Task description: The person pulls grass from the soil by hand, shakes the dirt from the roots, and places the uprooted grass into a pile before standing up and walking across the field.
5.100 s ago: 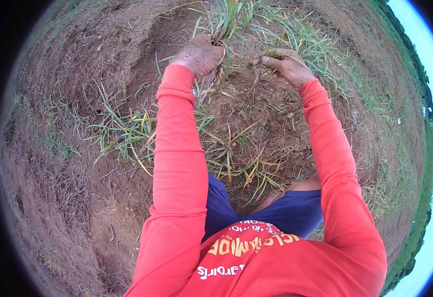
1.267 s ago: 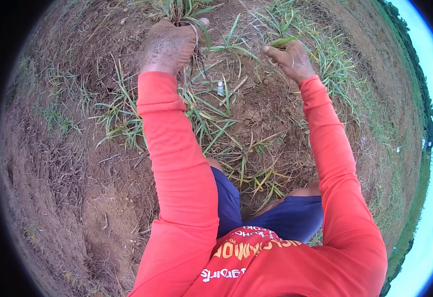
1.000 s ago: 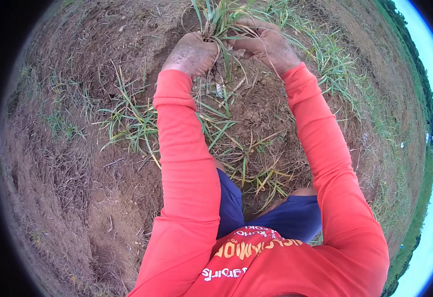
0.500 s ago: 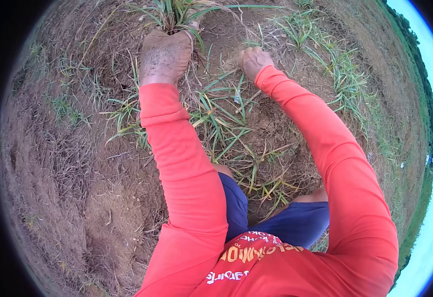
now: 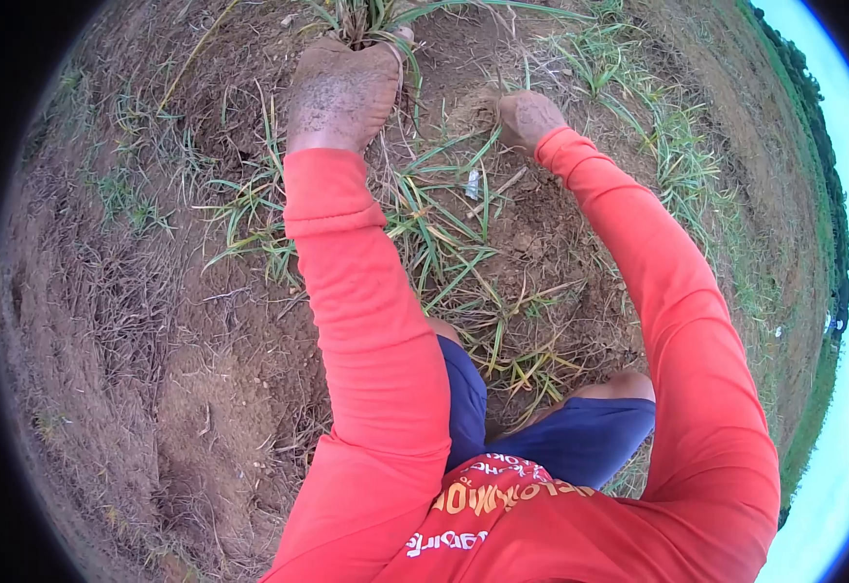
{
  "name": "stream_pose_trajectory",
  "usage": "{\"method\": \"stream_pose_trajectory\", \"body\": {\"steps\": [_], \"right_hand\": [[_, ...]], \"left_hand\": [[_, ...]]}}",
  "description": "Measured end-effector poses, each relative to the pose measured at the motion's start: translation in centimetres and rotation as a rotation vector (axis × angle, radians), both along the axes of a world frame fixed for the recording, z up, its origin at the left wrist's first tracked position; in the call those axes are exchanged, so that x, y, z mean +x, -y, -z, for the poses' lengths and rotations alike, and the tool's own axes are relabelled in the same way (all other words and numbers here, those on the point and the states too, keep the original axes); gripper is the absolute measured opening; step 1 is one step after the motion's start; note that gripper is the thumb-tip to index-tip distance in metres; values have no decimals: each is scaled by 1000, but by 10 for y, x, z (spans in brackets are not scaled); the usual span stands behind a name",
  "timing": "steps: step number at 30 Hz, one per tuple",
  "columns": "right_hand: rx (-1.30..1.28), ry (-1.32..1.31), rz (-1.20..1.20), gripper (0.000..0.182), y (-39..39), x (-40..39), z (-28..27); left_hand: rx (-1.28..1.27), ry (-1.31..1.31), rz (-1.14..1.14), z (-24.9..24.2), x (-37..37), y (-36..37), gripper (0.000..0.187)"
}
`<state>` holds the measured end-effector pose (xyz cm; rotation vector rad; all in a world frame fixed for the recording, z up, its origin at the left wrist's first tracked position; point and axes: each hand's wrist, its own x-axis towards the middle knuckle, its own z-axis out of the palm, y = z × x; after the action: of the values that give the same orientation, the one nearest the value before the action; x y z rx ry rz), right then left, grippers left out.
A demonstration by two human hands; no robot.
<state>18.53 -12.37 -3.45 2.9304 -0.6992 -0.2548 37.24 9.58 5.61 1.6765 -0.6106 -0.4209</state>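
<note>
Clasping ribbon-bladed grass (image 5: 358, 19) in the dirt-speckled left grip (image 5: 345, 92) and holding the right grip (image 5: 531, 119), impossible to tell if closed, near crumbly soil (image 5: 533, 229).

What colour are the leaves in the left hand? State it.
The leaves are mostly green; head view.

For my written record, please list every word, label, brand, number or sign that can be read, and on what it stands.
Orange lettering on the red shirt: creased, no word surely readable.
White lettering on it: too small and blurred to read.
Nowhere else is text readable.
</note>
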Motion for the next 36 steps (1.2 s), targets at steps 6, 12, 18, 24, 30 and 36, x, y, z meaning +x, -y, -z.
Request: {"method": "stream_pose_trajectory", "body": {"steps": [6, 12, 18, 24, 30, 36], "right_hand": [[61, 190, 21, 22, -3, -26, -37], [125, 274, 122, 26, 6, -73, -125], [309, 479, 252, 32, 1, -121, -179], [263, 38, 445, 33, 18, -169, -84], [624, 416, 283, 37, 4, -198, -131], [651, 746, 163, 45, -33, -178, -135]], "left_hand": [[139, 142, -33, -10, -8, 5, 58], [26, -87, 51, -9, -27, 18, 47], [123, 2, 246, 9, -31, 30, 55], [309, 96, 355, -9, -55, 36, 58], [286, 208, 623, -16, -101, 52, 59], [209, 137, 1021, 19, -127, 82, 53]]}}
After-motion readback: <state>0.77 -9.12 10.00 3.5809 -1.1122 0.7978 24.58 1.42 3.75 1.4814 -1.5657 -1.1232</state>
